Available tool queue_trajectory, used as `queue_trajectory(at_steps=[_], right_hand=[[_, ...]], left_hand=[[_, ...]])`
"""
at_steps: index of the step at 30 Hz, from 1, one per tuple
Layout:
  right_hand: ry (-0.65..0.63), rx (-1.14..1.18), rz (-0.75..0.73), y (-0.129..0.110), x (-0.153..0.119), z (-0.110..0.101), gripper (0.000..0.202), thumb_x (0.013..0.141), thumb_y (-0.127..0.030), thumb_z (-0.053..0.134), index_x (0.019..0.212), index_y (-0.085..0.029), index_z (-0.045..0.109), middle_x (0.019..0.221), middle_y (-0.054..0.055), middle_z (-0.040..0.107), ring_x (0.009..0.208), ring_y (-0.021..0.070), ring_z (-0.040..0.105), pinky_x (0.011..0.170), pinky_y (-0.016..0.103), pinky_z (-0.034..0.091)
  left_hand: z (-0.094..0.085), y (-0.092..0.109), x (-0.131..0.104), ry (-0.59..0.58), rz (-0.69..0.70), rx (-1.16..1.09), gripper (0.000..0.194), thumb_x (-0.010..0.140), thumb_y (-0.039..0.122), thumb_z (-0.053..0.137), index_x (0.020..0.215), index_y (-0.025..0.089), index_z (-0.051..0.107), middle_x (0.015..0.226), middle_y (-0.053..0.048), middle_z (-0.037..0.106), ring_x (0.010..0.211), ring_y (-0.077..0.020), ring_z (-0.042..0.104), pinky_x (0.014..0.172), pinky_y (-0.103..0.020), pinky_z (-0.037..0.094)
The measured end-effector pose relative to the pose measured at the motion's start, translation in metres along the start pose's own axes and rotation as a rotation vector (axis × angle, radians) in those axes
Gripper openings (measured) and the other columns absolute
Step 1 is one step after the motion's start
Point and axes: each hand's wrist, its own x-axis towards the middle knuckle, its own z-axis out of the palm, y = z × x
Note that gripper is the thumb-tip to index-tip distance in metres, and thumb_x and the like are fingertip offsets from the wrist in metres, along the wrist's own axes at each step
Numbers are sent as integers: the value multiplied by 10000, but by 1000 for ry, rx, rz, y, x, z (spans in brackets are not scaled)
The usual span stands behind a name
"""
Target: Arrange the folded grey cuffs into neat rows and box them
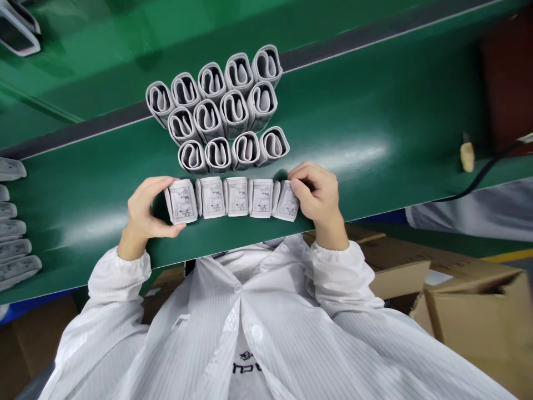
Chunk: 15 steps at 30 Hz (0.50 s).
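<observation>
Several folded white packets with printed drawings form a row near the table's front edge. My left hand grips the leftmost packet, thumb at its lower edge and fingers at its top. At the other end, my right hand pinches the upper right corner of the rightmost packet. Between them lie further packets, such as the middle one. Beyond the row, rolled packets stand on end in three rows, their dark folded insides facing up.
The green table slants across the view. More folded packets lie at the far left. A small yellowish-handled tool and a black cable are at the right. Cardboard boxes stand below the table's edge.
</observation>
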Motion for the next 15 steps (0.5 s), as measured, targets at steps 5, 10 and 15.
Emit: queue_trajectory(at_steps=[5,10,15], right_hand=[[-1,19,-11,-1,1,0,293,1066,-392,655,802,-274,608,789,22,695,688,211,633,684,407,514],[0,35,-19,-1,1,-1,292,1074,-372,643,805,-265,608,786,19,682,692,201,627,689,390,507],[3,61,-12,-1,0,-1,294,1073,-361,645,801,-256,607,790,19,673,690,194,604,697,382,493]], left_hand=[[-7,4,3,0,19,111,865,895,830,793,1567,304,656,1270,-90,852,1130,-315,848,883,-554,726],[-11,7,5,-27,-3,171,803,957,822,722,1477,214,652,1279,-73,844,1158,-260,835,924,-518,705],[-13,-1,-2,-37,-59,143,859,868,875,796,1431,242,655,1273,-62,845,1173,-247,835,999,-520,702]])
